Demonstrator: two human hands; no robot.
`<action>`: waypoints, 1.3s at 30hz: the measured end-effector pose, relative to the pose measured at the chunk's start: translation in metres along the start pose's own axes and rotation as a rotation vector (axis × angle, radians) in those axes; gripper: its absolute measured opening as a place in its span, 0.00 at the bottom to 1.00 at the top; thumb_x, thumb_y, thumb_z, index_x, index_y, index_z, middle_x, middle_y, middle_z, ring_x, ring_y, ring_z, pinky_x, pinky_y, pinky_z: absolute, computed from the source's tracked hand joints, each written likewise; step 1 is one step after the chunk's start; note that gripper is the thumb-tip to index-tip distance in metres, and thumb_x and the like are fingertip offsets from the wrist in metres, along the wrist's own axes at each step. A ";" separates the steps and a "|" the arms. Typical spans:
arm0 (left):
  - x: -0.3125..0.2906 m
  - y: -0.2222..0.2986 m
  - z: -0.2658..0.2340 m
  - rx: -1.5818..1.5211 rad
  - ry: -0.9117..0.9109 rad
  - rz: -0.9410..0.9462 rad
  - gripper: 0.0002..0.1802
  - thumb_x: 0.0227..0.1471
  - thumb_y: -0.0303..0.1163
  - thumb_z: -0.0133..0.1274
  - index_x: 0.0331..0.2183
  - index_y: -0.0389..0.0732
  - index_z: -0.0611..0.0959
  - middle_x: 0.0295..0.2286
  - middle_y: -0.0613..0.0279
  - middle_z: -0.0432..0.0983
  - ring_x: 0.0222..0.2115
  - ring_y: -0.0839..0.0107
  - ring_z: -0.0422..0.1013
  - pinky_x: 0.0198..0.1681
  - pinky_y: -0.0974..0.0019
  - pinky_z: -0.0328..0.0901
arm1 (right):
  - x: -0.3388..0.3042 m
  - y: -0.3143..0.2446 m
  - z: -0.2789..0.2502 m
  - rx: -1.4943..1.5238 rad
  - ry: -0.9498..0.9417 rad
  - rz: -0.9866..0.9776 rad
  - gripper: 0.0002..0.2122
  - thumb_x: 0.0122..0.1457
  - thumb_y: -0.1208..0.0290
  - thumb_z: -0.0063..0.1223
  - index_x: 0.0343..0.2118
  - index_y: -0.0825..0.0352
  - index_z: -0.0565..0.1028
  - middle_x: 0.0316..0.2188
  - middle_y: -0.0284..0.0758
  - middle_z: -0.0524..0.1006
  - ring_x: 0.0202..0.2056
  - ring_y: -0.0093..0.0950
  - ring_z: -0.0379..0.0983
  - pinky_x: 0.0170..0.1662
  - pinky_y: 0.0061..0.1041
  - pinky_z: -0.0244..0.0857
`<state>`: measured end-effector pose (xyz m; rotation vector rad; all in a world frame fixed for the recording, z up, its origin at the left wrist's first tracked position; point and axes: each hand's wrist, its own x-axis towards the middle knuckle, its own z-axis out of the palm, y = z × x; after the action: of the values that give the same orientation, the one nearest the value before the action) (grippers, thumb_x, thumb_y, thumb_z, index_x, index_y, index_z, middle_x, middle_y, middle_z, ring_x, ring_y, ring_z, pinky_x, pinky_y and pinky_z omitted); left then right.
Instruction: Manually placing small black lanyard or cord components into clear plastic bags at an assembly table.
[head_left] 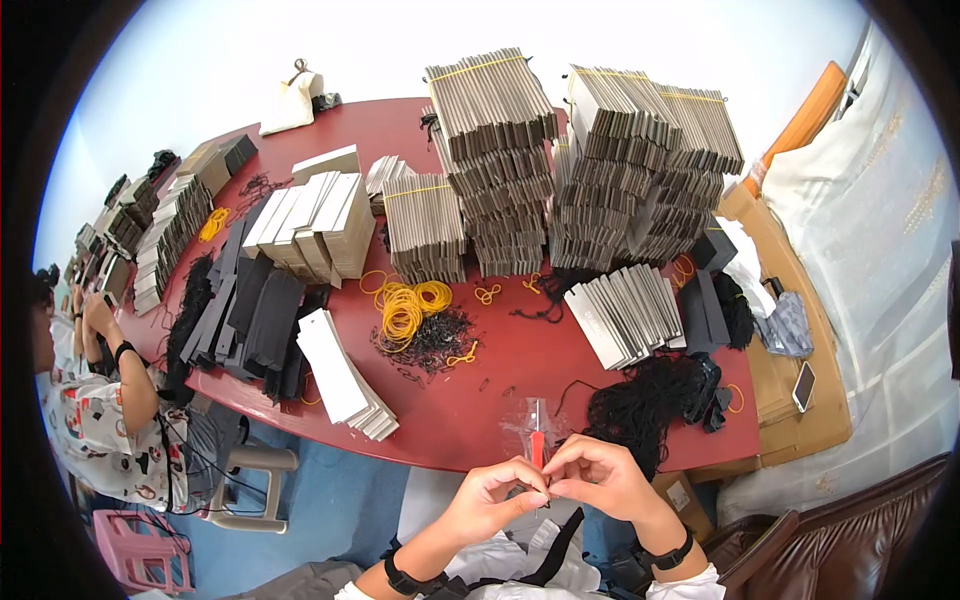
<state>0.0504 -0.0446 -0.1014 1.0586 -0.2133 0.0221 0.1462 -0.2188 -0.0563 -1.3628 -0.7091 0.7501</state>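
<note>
Close to my body, at the table's front edge, my left hand (pixel 497 500) and my right hand (pixel 606 477) meet with fingertips pinched. Between them is a small dark thing, too small and too covered by the fingers to name. Just beyond the fingers lies a tool with a red handle (pixel 537 447) and a pale metallic tip, on a crinkled clear plastic bag (pixel 516 420). A tangled heap of black cords (pixel 640 408) lies to the right of it. Farther left sit a pile of small black wire-like pieces (pixel 432 343) and a loose heap of yellow rubber bands (pixel 405 312).
Tall banded stacks of grey cards (pixel 510 165) stand on the red table (pixel 480 400). White cards (pixel 340 375), black strips (pixel 270 320) and a fanned card stack (pixel 625 315) lie nearer. A phone (pixel 803 386) rests on cardboard at right. Another person (pixel 115 430) sits at far left.
</note>
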 end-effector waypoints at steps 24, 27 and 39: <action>0.008 0.036 -0.003 0.388 -0.029 -0.222 0.05 0.52 0.27 0.57 0.31 0.36 0.83 0.25 0.66 0.80 0.26 0.82 0.70 0.31 0.73 0.66 | 0.007 -0.006 -0.002 0.077 -0.143 0.083 0.05 0.55 0.80 0.56 0.34 0.71 0.75 0.32 0.33 0.74 0.33 0.21 0.71 0.36 0.20 0.64; 0.009 0.033 -0.007 0.375 -0.090 -0.326 0.08 0.53 0.30 0.56 0.33 0.35 0.82 0.27 0.65 0.79 0.31 0.80 0.71 0.38 0.72 0.67 | 0.009 -0.001 -0.005 -0.047 -0.186 -0.008 0.05 0.56 0.79 0.56 0.35 0.71 0.74 0.32 0.32 0.73 0.33 0.20 0.71 0.35 0.19 0.65; 0.003 0.020 -0.003 -0.220 -0.204 -0.354 0.06 0.61 0.30 0.46 0.37 0.38 0.71 0.34 0.67 0.69 0.28 0.83 0.66 0.34 0.76 0.62 | -0.001 0.006 0.001 0.007 -0.104 -0.015 0.03 0.59 0.77 0.52 0.35 0.68 0.70 0.34 0.30 0.69 0.35 0.17 0.66 0.38 0.18 0.61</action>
<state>0.0513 -0.0328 -0.0847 0.8664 -0.2051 -0.4216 0.1443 -0.2182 -0.0620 -1.3182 -0.7964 0.8154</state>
